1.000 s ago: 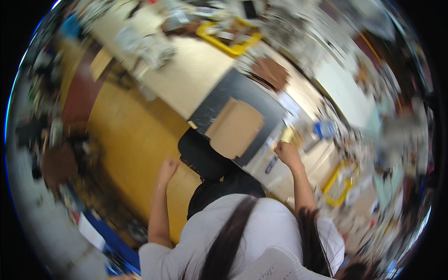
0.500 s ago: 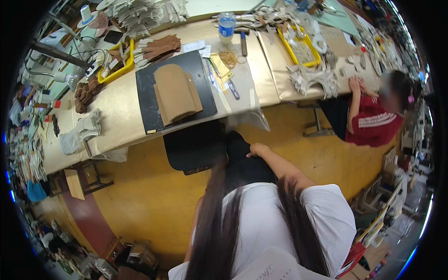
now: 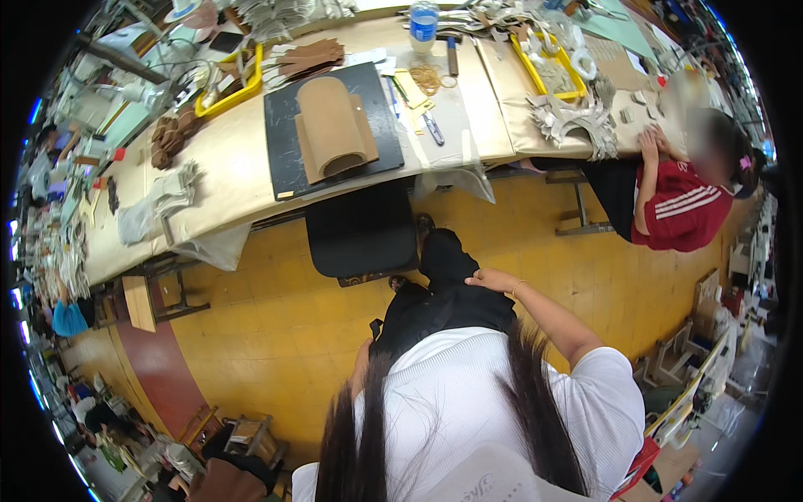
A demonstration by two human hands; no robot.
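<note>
While looked down on from above, seen first: yellow tiled floor [image 3: 276, 335], filling the middle of the view. Beyond it, long pale beige work surface [image 3: 226, 180] running from left to right across the top. Under its front edge, black square-seated stool [image 3: 361, 230], pushed in and standing just ahead of the knees. Lying on the surface, black rectangular cutting mat [image 3: 284, 159], and on that a tan curved piece of leather [image 3: 333, 125], arched like a half tube. Farther back, yellow plastic tray [image 3: 227, 88] at the left and a second yellow tray [image 3: 535, 63] at the right. Near the mat's right side, small blue-handled tool [image 3: 433, 130] and a clear water bottle with a blue label [image 3: 424, 21]. At the right end of the surface, seated person in a red striped top [image 3: 682, 213], both of that person's hands on grey cut pieces.

Closer in, black trousers [image 3: 443, 297] over the lap. Right hand [image 3: 489, 279] resting flat on the thigh, fingers loosely spread, holding nothing. Left hand [image 3: 361, 368] mostly hidden behind white shirt and hair; cannot tell whether open or closed.
</note>
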